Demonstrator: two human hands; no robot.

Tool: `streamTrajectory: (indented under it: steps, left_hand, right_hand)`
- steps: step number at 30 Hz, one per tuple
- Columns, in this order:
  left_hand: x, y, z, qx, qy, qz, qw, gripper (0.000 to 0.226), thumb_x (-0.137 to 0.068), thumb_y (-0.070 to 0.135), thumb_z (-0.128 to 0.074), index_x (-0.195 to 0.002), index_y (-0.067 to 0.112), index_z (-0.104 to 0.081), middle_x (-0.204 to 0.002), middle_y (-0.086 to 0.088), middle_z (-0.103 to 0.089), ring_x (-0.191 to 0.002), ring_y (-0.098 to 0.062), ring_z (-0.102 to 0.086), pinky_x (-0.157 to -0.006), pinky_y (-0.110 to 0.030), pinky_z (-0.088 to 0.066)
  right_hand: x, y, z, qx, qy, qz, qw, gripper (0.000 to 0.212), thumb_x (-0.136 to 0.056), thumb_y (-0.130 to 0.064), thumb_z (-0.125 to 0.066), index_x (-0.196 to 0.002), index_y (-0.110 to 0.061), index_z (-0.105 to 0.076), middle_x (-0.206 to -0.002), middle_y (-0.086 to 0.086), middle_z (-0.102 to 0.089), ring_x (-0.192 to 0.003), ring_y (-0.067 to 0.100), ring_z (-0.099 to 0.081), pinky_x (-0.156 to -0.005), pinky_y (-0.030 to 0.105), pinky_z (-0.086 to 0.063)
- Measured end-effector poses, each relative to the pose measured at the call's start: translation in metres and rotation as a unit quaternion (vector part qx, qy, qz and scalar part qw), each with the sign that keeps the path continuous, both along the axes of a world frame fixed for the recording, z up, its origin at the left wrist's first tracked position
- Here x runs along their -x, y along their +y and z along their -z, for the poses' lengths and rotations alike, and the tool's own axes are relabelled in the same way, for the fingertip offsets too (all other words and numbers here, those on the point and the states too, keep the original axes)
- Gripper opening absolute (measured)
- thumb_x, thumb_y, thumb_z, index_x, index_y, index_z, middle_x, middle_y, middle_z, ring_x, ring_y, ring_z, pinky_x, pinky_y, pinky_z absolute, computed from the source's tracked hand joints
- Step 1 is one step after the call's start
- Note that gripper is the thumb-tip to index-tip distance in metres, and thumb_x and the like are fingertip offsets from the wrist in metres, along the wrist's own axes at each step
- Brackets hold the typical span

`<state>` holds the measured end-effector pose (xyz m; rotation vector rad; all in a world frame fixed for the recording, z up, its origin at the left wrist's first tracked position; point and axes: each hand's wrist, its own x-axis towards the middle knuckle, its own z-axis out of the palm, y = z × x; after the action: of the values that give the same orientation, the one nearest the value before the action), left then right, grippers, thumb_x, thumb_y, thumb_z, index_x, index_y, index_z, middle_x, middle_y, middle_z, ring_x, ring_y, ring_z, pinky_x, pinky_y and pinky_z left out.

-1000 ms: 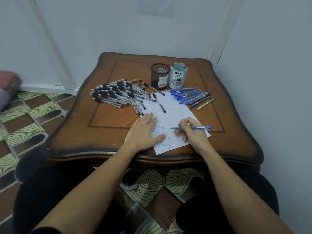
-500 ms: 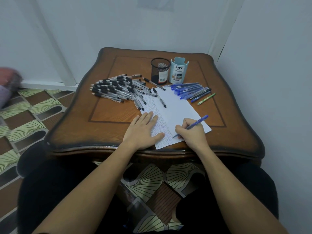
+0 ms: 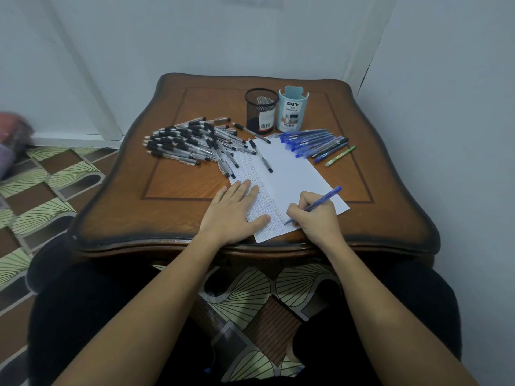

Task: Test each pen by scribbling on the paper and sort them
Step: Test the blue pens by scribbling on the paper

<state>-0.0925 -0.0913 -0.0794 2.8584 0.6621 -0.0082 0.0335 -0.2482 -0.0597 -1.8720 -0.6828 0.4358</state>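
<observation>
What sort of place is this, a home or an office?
Most likely a room in a home: an ornate wooden table stands in a corner of plain white walls, on a floor with a brown-and-green pattern.

A dark wooden table [image 3: 172, 207] with a wavy edge and a thin line framing its top stands in the corner. Near the table's far edge a black mesh cup [image 3: 261, 111] stands upright, with a pale blue holder [image 3: 293, 110] printed "DIY DESK ORGANIZER" just beside it. Under and left of the table runs a floor [image 3: 41, 196] of brown and cream fan tiles. A white post [image 3: 92, 79] slants up behind the table's left corner. Far left of the table lies a blurred pink and purple bundle [image 3: 11, 129].
</observation>
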Motion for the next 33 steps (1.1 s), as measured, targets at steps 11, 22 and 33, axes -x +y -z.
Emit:
streamTrajectory:
  steps: [11,22,33]
  left_hand:
    - [0.0007,0.0,0.0,-0.003,-0.004,0.001,1.0,0.096,-0.076,0.078,-0.006,-0.156,0.027,-0.008,-0.164,0.003,0.003,-0.15,-0.012,0.006,-0.12,-0.036,0.006]
    - [-0.0001,0.0002,0.0005,-0.001,-0.005,-0.002,1.0,0.088,-0.082,0.075,-0.014,-0.156,0.027,-0.008,-0.164,0.003,0.003,-0.149,-0.012,0.006,-0.119,-0.036,0.007]
    - [0.0001,-0.0004,0.0007,0.002,-0.006,-0.004,1.0,0.094,-0.077,0.078,-0.008,-0.156,0.028,-0.007,-0.163,0.004,0.003,-0.149,-0.011,0.007,-0.12,-0.035,0.007]
  right_hand:
    - [-0.0023,0.0003,0.0013,-0.011,-0.001,0.011,1.0,0.039,-0.083,-0.005,-0.066,-0.055,-0.014,-0.04,-0.058,0.017,-0.046,-0.06,0.022,-0.057,-0.059,0.03,-0.04]
    - [-0.0034,-0.0004,0.0027,-0.003,-0.011,0.003,1.0,0.039,-0.082,-0.006,-0.067,-0.055,-0.014,-0.039,-0.058,0.015,-0.045,-0.06,0.023,-0.055,-0.058,0.03,-0.037]
    - [-0.0055,0.0003,0.0043,-0.021,0.0,0.01,1.0,0.042,-0.082,-0.005,-0.066,-0.053,-0.018,-0.039,-0.057,0.01,-0.043,-0.063,0.028,-0.056,-0.06,0.032,-0.04]
